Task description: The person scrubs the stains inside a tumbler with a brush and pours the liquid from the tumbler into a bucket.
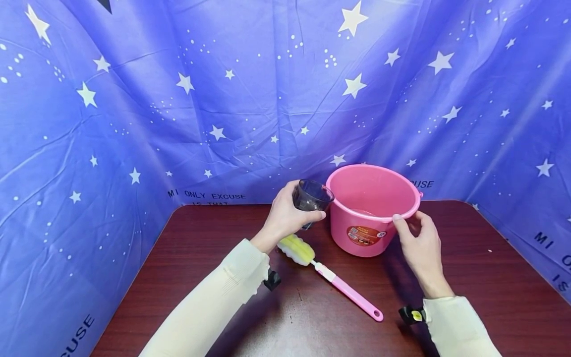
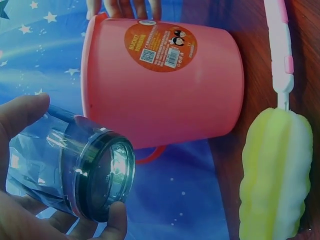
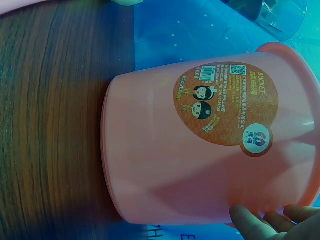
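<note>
My left hand (image 1: 285,210) grips a dark see-through drinking glass (image 1: 312,196), thumb on one side and fingers round the other. In the left wrist view the glass (image 2: 70,165) is tilted, its thick base facing the camera. Just right of it stands a pink bucket (image 1: 361,228) with an orange label. My right hand (image 1: 421,243) holds the bucket at its right side, the thumb on the rim and the fingers against the outer wall. Below the left hand lies a cup brush (image 1: 352,297) with a yellow and white sponge head and a pink and white handle.
A dark red-brown wooden table (image 1: 187,258) carries the things. Behind it and on both sides hangs a blue curtain (image 1: 250,109) with white stars. The bucket stands near the table's back edge.
</note>
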### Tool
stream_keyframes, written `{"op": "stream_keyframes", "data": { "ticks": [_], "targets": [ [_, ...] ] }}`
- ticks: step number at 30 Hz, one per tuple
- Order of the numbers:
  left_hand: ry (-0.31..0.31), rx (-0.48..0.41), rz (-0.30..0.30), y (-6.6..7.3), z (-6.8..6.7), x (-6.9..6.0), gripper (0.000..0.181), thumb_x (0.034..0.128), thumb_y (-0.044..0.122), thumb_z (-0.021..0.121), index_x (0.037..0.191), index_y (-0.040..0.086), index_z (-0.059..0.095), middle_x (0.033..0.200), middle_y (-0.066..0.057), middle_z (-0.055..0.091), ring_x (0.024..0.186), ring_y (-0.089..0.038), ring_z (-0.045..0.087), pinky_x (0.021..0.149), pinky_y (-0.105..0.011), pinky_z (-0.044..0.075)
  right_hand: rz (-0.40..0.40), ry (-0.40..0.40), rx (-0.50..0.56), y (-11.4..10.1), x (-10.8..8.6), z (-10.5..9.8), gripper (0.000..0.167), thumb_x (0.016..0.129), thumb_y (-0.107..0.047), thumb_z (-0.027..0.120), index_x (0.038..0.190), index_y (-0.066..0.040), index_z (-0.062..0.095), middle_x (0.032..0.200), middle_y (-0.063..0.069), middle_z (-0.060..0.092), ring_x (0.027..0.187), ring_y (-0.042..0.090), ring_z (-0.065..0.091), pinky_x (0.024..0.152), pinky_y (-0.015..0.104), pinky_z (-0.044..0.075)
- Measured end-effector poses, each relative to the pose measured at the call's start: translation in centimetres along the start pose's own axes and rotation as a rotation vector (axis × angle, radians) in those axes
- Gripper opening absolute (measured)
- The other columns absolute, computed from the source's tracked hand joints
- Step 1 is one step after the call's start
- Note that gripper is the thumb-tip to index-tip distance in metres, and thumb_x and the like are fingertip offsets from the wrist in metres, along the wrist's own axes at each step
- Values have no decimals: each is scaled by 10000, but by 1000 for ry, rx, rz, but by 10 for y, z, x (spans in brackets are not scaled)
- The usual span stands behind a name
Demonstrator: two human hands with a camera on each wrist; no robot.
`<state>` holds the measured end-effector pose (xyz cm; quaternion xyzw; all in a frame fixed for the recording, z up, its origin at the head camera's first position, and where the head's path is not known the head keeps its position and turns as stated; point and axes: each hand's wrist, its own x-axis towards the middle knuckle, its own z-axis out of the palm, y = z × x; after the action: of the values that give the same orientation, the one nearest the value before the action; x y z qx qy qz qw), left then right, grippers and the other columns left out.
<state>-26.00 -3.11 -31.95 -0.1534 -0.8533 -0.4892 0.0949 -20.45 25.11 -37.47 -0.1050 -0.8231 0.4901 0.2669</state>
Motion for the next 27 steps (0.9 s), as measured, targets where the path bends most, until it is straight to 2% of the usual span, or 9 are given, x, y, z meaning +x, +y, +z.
{"op": "stream_keyframes", "data": {
  "ticks": [6,11,17,27],
  "targets": [
    [-7,23,-7,3,-1,3,807,629,375,873,1302,151,490,1151,10,582,1041,-152,530,877,-340,453,-2,2,-7,1,1,0,566,919,-365,611,1345,-17,478,1287,162,542,1164,295,519,995,422,400],
    [-13,24,-4,6,-1,5,819,629,373,874,1313,160,477,1147,13,579,1038,-150,530,876,-340,452,-3,0,-7,1,1,0,573,919,-373,607,1346,-13,475,1292,166,540,1169,299,518,996,445,396],
    [-6,35,-12,9,-1,7,862,622,402,877,1318,183,420,1159,7,566,1037,-161,534,863,-347,461,0,10,-23,1,1,1,572,916,-389,608,1335,-18,487,1283,136,552,1157,272,522,982,360,404],
    [13,77,-22,13,-1,10,861,607,432,875,1294,197,413,1164,-4,580,1003,-166,553,813,-351,468,-2,4,-5,1,0,0,570,916,-372,613,1341,-17,479,1288,159,543,1166,285,519,992,415,396]
  ]
}}
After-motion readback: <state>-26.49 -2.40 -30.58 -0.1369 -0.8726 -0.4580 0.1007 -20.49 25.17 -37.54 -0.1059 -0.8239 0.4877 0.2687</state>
